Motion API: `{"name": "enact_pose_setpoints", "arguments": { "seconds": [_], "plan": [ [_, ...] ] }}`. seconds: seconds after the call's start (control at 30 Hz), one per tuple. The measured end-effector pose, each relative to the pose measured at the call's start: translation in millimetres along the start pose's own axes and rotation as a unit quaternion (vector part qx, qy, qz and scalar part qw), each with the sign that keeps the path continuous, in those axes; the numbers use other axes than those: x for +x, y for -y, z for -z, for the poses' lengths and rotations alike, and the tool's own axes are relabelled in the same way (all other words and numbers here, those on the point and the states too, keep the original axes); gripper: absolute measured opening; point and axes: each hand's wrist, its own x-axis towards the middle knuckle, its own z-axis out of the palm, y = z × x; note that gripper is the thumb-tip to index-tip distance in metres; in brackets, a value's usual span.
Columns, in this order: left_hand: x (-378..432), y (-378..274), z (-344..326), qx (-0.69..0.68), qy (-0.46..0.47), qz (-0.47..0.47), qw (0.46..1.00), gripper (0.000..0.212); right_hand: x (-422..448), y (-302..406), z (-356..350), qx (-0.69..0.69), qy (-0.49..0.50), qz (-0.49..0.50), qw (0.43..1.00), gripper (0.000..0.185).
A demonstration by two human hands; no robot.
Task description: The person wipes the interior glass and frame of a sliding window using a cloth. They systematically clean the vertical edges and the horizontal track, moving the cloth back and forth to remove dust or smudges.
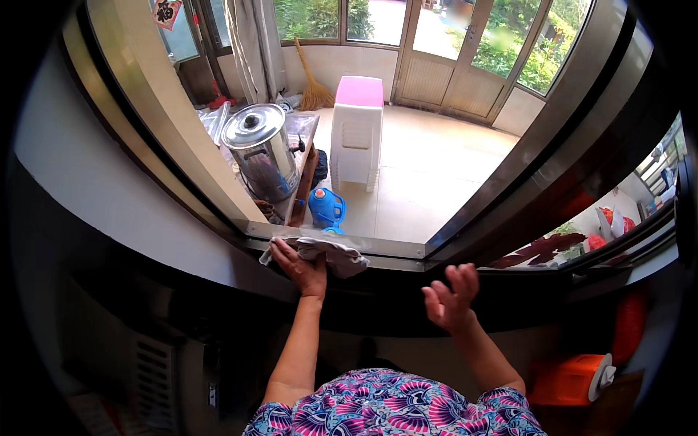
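My left hand (301,271) presses a crumpled grey-white cloth (337,256) against the metal bottom rail (392,249) of a window frame, near its left corner. Part of the cloth bunches out to the right of the thumb, and its underside is hidden. My right hand (453,298) hangs in the air before the right end of the rail. It holds nothing, and its fingers are loosely bent and apart.
Beyond the frame stand a lidded stainless-steel urn (262,152) with a tap, a blue plastic jug (325,208) and a pink-topped white plastic stack (355,131). A straw broom (315,94) leans farther back. An orange container (570,380) is at my lower right.
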Motion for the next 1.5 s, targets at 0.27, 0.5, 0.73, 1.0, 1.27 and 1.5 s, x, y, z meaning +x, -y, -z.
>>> {"name": "enact_pose_setpoints", "arguments": {
  "seconds": [0.27,0.5,0.73,1.0,1.27,1.5],
  "plan": [
    [-46,-61,-41,-0.045,0.012,0.011,0.999,0.093,-27,-45,48,-0.102,-0.029,-0.252,0.962,0.062],
    [-61,-76,-46,-0.094,0.055,-0.06,0.992,0.088,-18,-32,19,-0.004,-0.06,-0.296,0.953,0.074],
    [76,65,-1,-0.057,-0.285,0.073,0.954,0.046,-17,-30,28,0.016,-0.036,-0.311,0.95,0.075],
    [-17,-39,-56,-0.044,-0.172,-0.01,0.984,0.062,-8,-22,26,0.022,-0.057,-0.343,0.937,0.074],
    [-22,-93,-30,-0.11,-0.027,-0.175,0.978,0.068,-7,-21,20,0.002,-0.073,-0.353,0.933,0.075],
    [125,-34,47,-0.258,-0.251,-0.002,0.933,0.057,-2,-17,22,-0.033,-0.049,-0.36,0.931,0.077]
  ]
}}
